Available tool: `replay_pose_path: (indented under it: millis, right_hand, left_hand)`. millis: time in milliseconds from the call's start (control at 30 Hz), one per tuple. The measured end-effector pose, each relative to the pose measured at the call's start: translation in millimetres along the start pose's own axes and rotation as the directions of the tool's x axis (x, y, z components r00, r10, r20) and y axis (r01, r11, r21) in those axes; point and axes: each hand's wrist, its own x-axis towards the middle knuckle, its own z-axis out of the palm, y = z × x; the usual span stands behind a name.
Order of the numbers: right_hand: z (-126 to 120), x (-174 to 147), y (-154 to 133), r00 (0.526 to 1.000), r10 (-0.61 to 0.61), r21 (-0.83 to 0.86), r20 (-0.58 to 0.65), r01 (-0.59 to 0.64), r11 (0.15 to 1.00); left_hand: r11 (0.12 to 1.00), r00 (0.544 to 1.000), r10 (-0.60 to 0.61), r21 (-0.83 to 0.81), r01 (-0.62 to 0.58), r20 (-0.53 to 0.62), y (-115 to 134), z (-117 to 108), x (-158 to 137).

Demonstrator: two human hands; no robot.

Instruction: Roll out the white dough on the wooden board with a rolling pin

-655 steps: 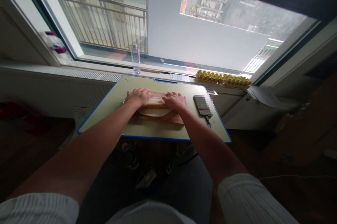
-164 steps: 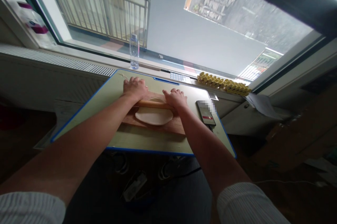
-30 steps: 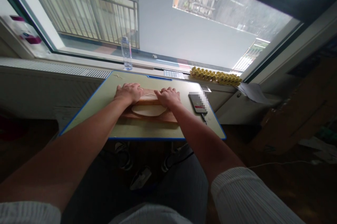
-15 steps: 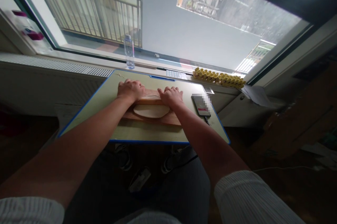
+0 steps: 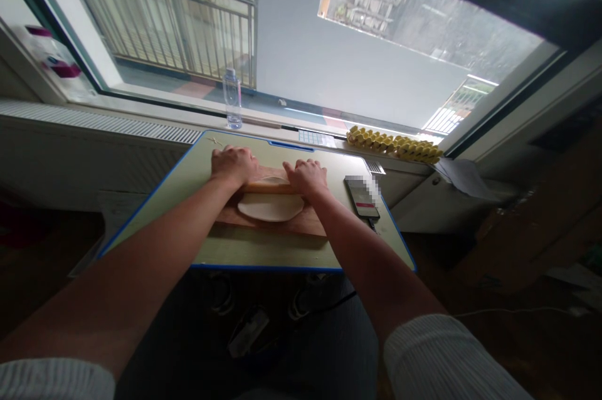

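Observation:
A flat pale round of dough (image 5: 269,207) lies on a brown wooden board (image 5: 308,223) in the middle of a small blue-edged table (image 5: 169,199). A wooden rolling pin (image 5: 269,187) rests across the dough's far edge. My left hand (image 5: 232,163) presses down on the pin's left end. My right hand (image 5: 310,175) presses on its right end. Both palms lie flat over the pin with the fingers pointing away from me.
A phone (image 5: 361,196) with a cable lies on the table's right side. A clear water bottle (image 5: 232,99) stands on the windowsill behind. A row of yellow pieces (image 5: 395,143) lies on the sill at right. Shoes sit on the floor under the table.
The rolling pin and both hands have shifted slightly toward the far edge of the dough since a second ago; the view has also tilted a little.

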Motion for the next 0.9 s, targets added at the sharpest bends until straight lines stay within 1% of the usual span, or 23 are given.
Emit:
replay_pose_path:
  millis: [100, 267, 400, 767, 900]
  right_hand:
    - [0.0, 4.1, 0.0, 1.0, 0.007, 0.016, -0.001, -0.007, 1.0]
    - [-0.6, 12.3, 0.6, 0.996, 0.088, 0.052, 0.014, -0.088, 0.995]
    - [-1.7, 17.2, 0.7, 0.992, 0.12, 0.062, 0.031, -0.121, 0.991]
    - [-4.7, 30.2, -2.3, 0.992, 0.128, 0.038, 0.0, -0.128, 0.991]
    - [-2.7, 40.5, -3.0, 0.993, 0.115, 0.019, -0.013, -0.114, 0.993]
  left_hand:
    - [1.0, 1.0, 0.001, 0.015, -0.001, 0.004, -0.2, 0.5, 4.4]
    - [1.0, 0.999, -0.018, 0.024, 0.018, 0.029, -1.1, 2.6, 12.7]
    - [0.999, 0.999, -0.031, 0.033, 0.029, 0.045, -2.9, 6.4, 19.7]
    - [0.995, 0.981, -0.098, 0.022, 0.095, 0.166, -10.0, 19.2, 49.0]
    - [0.991, 0.975, -0.133, -0.003, 0.136, 0.18, -11.8, 23.2, 58.5]
